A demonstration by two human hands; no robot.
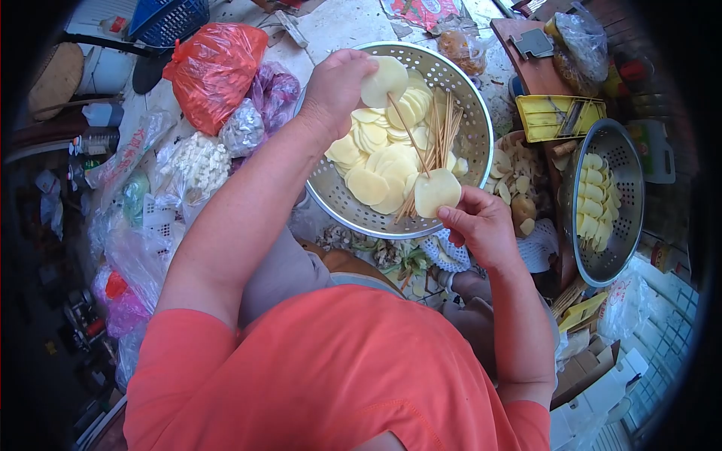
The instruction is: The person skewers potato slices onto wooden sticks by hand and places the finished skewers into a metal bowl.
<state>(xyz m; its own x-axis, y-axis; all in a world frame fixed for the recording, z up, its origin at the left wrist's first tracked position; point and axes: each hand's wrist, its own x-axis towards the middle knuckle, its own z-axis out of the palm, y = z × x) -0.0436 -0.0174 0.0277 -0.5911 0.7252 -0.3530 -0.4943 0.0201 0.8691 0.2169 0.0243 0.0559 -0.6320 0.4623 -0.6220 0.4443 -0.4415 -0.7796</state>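
Note:
My left hand pinches a round potato slice over the far left rim of a perforated metal colander. My right hand grips a second potato slice by its edge, over the near right side. A thin wooden skewer runs between these two slices, one end at each; how deep it goes in cannot be seen. Many pale potato slices lie in the colander below. Beside them rests a bundle of bare wooden skewers.
To the right, another metal colander holds skewered slices. Between the colanders are peelings and a potato, with a yellow plastic tray behind. A red plastic bag and pale chopped pieces sit on the left.

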